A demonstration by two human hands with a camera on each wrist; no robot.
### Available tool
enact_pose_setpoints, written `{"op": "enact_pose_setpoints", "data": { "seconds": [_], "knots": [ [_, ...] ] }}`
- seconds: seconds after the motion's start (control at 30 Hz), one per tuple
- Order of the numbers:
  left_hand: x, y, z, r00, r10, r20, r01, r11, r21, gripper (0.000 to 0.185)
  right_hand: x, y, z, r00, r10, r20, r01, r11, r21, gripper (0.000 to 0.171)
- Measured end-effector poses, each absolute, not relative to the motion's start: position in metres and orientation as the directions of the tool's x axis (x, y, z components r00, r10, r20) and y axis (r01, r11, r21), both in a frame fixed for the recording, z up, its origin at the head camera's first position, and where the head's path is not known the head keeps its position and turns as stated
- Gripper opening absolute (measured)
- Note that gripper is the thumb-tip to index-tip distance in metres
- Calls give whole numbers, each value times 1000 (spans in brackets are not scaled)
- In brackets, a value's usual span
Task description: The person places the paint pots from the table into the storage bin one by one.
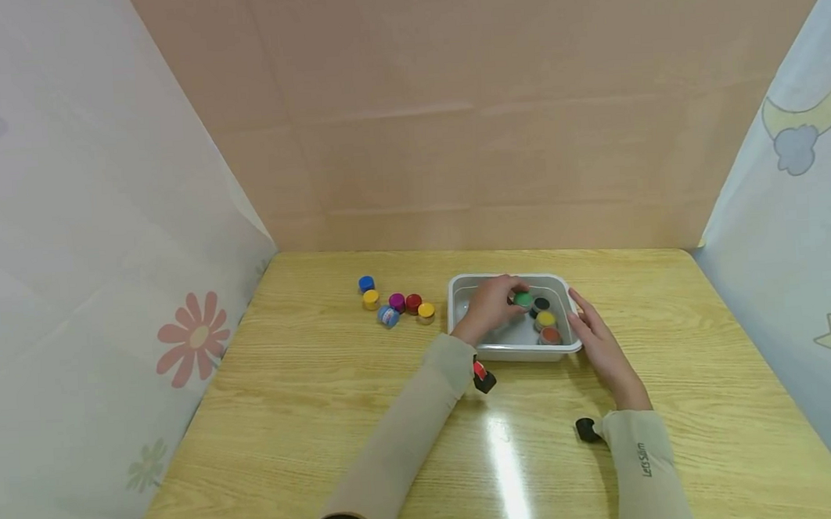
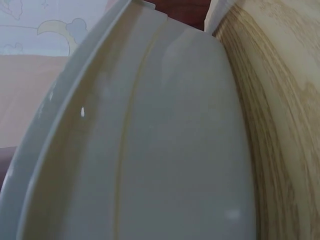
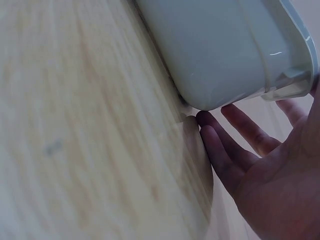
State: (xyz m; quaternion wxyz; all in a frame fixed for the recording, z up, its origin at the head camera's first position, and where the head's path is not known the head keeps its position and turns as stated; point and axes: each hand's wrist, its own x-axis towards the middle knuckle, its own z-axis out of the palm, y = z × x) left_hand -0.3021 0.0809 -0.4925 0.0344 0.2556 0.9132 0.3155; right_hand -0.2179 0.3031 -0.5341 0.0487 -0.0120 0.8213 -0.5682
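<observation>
At right of centre in the head frame, the person's left hand (image 1: 490,306) holds a small round green-lidded pot (image 1: 523,301) in a narrow pinch within the outline of a white rectangular plastic tray (image 1: 522,354). The right hand (image 1: 599,348), fingers extended, rests against the tray's right end, apparently steadying it, beside a lined-up black-lidded pot (image 1: 541,304), yellow-lidded pot (image 1: 545,319) and orange-lidded pot (image 1: 550,336).

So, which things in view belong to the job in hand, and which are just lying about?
Belonging:
left hand, pinching the green-lidded tub
white tray
right hand, touching it
black-lidded tub, yellow-lidded tub, orange-lidded tub inside

Just lying outside, perhaps involved too:
blue tub
purple tub
red tub
left yellow tub
right yellow tub
light-blue tub
</observation>
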Motion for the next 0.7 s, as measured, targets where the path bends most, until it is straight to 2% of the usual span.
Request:
{"op": "enact_pose_setpoints", "data": {
  "seconds": [0.7],
  "knots": [
    [-300, 86, -500, -859, 506, 83, 478, 733, 485, 34, -216, 302, -532, -993, -77, -85, 53, 346, -937, 66]
  ]
}}
